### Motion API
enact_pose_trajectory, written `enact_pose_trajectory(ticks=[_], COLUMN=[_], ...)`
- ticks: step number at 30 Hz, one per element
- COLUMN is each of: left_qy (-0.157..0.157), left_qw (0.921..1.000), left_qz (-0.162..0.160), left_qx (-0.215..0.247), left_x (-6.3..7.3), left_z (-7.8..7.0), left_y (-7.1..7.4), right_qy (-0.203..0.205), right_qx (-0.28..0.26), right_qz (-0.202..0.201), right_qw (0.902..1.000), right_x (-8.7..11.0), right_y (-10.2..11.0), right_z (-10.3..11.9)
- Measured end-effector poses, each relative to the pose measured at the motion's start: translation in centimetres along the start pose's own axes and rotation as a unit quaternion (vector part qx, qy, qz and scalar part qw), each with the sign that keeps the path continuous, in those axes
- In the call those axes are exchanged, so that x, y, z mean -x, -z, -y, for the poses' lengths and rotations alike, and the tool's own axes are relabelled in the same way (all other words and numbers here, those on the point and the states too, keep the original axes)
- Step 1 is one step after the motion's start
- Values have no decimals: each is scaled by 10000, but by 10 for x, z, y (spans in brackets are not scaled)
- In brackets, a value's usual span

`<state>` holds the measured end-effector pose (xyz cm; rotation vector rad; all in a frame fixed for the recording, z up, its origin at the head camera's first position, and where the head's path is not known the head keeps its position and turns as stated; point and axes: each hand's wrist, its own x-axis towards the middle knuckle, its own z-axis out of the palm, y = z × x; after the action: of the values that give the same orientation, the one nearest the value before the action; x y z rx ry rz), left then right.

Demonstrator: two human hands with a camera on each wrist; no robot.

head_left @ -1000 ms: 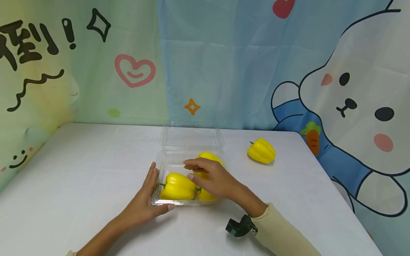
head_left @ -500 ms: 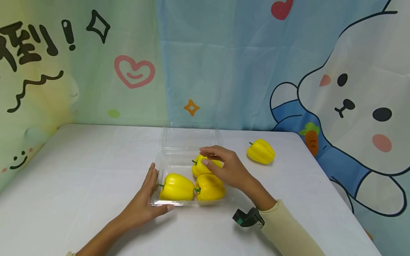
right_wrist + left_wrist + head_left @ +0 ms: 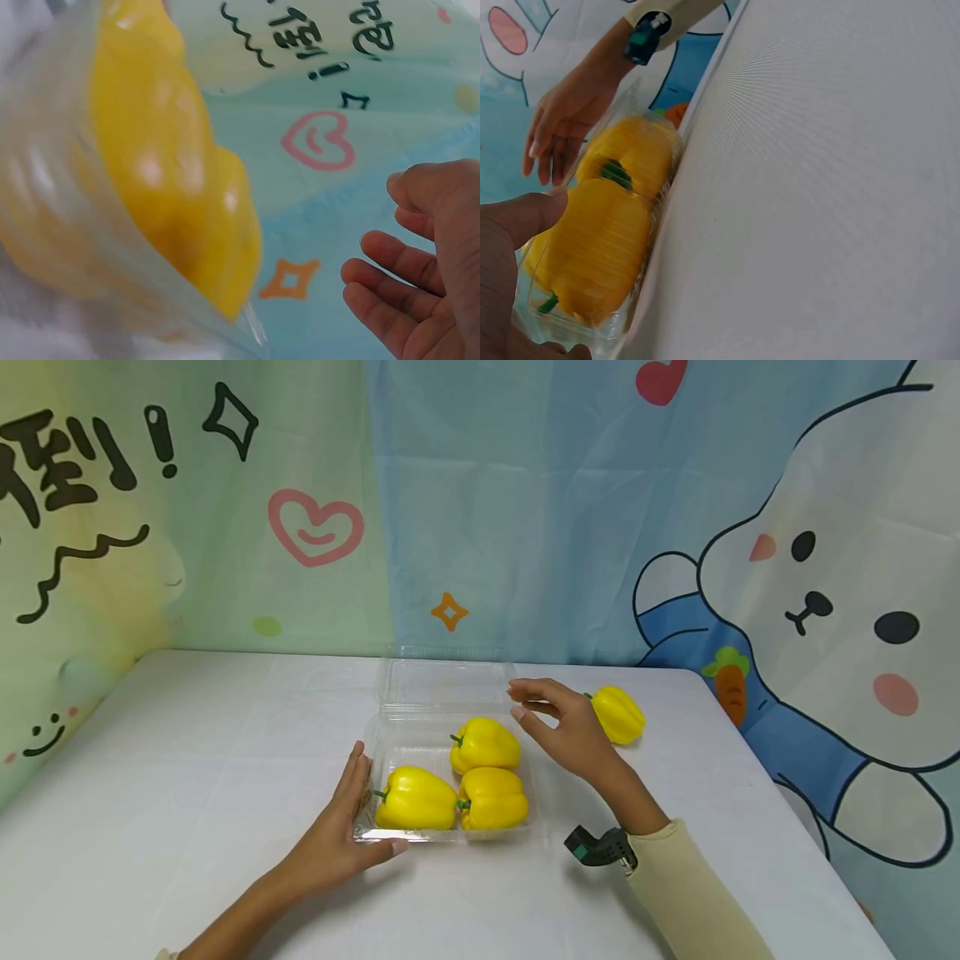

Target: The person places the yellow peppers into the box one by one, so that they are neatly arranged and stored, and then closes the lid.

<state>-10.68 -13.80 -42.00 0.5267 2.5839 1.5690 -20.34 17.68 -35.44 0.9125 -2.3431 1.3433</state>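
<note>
A clear plastic clamshell box [image 3: 405,836] stands on the table with its lid [image 3: 450,682] folded back. Inside lie three yellow bell peppers: one front left [image 3: 415,799], one front right [image 3: 495,799] and one behind it [image 3: 486,746]. My left hand [image 3: 341,831] rests at the box's left front corner, fingers straight along its side and thumb at the front edge. To the right of the box my right hand [image 3: 572,732] hovers with nothing in it, fingers loosely bent, as the right wrist view also shows. It partly covers a fourth-spot yellow pepper [image 3: 622,714] lying on the table.
White cloth covers the table [image 3: 187,793]. Behind it hangs a printed curtain [image 3: 480,510] with hearts and a cartoon bear. A dark wrist camera [image 3: 600,847] sticks out from the right sleeve [image 3: 697,893].
My right hand has moved from over the peppers in the box rightward, out past the box's right side, uncovering the back pepper. The left hand and box have stayed put.
</note>
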Motion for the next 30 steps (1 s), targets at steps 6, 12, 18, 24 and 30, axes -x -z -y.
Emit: enact_pose_trajectory(ticks=[6,12,18,24,30], left_qy=[47,71,65,58,31], left_qw=[10000,10000,10000,10000,10000], left_qz=[8,18,18,22,15], left_qx=[7,-16,-12,-2,-29], left_x=[0,0,1,0,0], left_z=[-1,-2,-2,-1,-1], left_y=[0,0,0,0,0], right_qy=[-161,-415,-699,-715,-903], right_qx=[169,242,225,2,53], right_qz=[-410,-712,-917,-1055,-1109], right_qw=[9989,9963,9931,9919,9897], right_x=[-1,0,2,4,4], right_y=[20,34,43,46,51], right_z=[18,15,5,-15,-9])
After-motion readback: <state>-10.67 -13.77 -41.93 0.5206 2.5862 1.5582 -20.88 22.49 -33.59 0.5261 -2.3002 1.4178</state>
